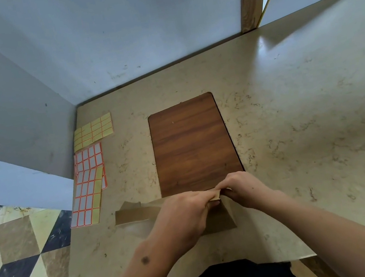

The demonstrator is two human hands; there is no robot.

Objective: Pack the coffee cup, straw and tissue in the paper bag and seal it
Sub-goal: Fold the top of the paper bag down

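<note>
**A:** Head view first, biggest thing down: what carries it all?

**B:** A marbled worktop [294,119], pushed into a corner of pale walls. In its middle lies a brown wooden board [192,144]. Along the left edge sit sheets of sticker labels [88,190], some yellow, some white with red borders.

**A:** And the paper bag?

**B:** The paper bag [131,213] lies flat near the front edge, just below the board, its mouth end under both hands. No cup, straw or tissue shows; whether they are inside I cannot tell.

**A:** The hands?

**B:** The left hand [184,213] has its fingers curled over the bag, pinching a folded edge. The right hand [240,189] pinches the same fold from the other side, fingertips almost meeting.

**A:** So the step is folding the top over to close it?

**B:** I judge so. To do it well, keep the fold straight across, press the crease flat against the worktop, then hold it with one hand while the other fetches a sticker.
</note>
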